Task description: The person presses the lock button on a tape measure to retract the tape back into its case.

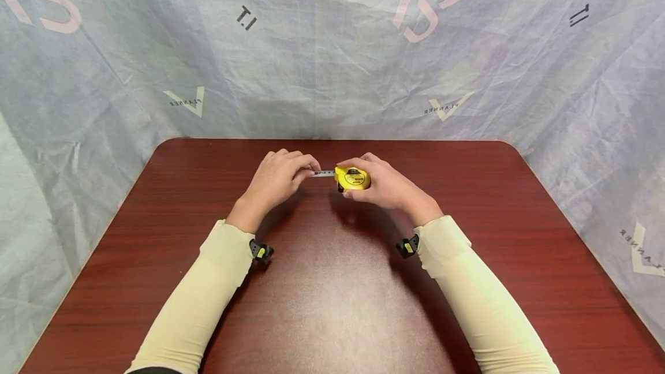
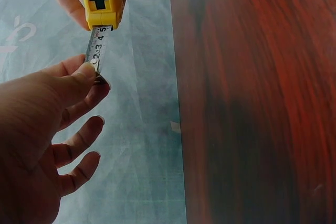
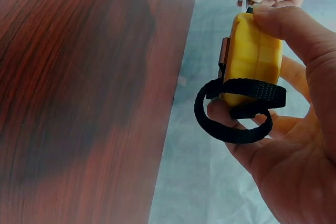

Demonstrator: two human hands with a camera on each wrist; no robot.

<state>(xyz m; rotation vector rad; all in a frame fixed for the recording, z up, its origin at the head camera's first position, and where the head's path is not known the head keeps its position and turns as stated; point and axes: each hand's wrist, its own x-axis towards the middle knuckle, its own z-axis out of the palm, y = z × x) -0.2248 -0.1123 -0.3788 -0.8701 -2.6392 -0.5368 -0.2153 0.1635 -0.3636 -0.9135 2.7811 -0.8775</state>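
A yellow tape measure [image 1: 352,179] is held above the table by my right hand [image 1: 385,184], its thumb on one side and fingers on the other. My left hand [image 1: 281,176] pinches the hooked end of the metal tape blade [image 1: 324,174] between thumb and index finger. In the left wrist view, a short length of blade [image 2: 98,47] shows, with numbers up to about 5 by the case mouth. The other fingers of the left hand [image 2: 37,114] stay spread. A black wrist strap [image 3: 236,137] loops from the case [image 3: 254,51] in the right wrist view.
A dark red wood-grain table [image 1: 337,281] lies under both hands. Behind it hangs a grey printed cloth [image 1: 312,62], which also drapes along both sides. Black wrist cameras [image 1: 261,251] are strapped at the cream sleeves [image 1: 192,299].
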